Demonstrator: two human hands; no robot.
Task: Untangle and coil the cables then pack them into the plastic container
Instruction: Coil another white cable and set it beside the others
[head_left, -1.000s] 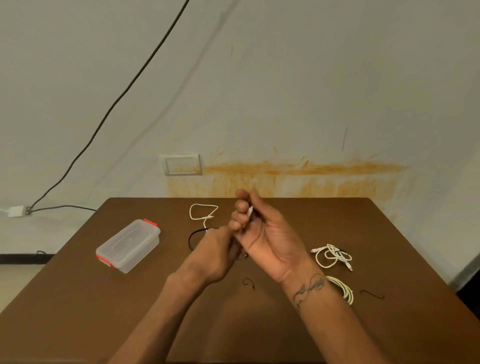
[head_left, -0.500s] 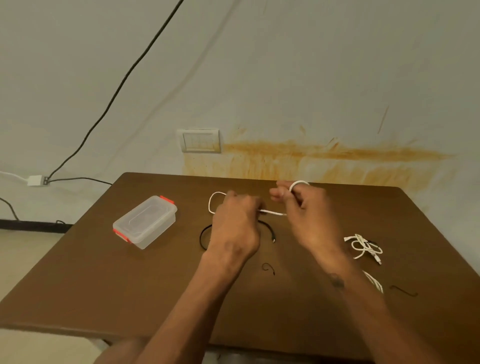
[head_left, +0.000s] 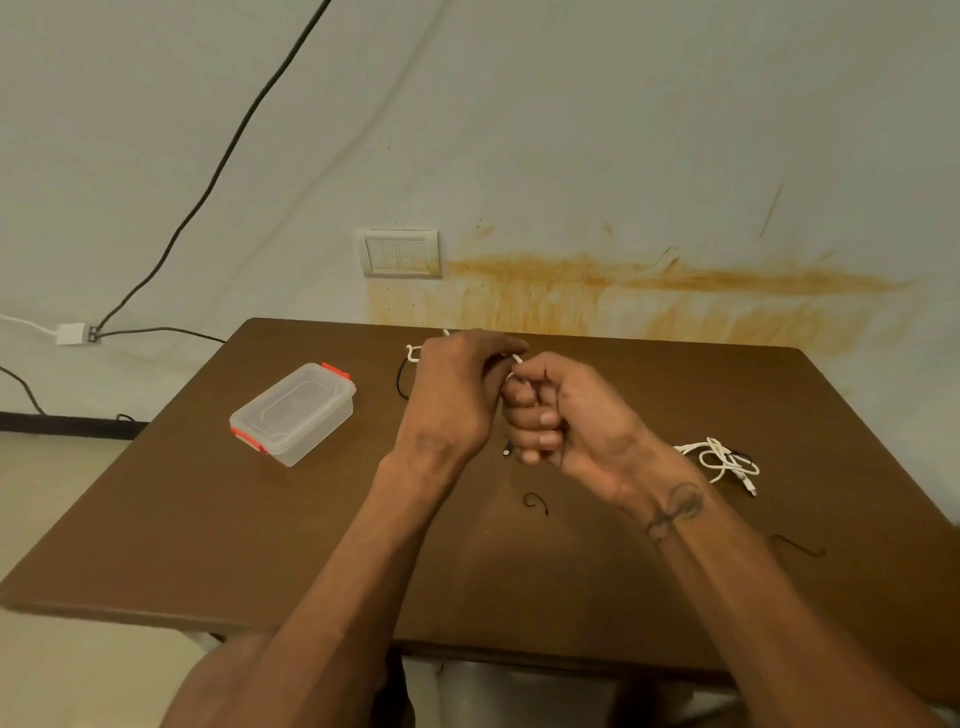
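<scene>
The hands have drawn together since half a second ago: left hand (head_left: 457, 395) and right hand (head_left: 561, 415) both grip the white cable (head_left: 511, 366) above the worktop (head_left: 260, 545). The lidded plastic container (head_left: 293, 410) sits left, a tangled white cable bundle (head_left: 722, 460) right.

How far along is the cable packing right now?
Nothing is packed: the plastic container sits lidded. Both hands, left hand and right hand, are coiling a white cable. A tangled white bundle and a black cable remain.
</scene>
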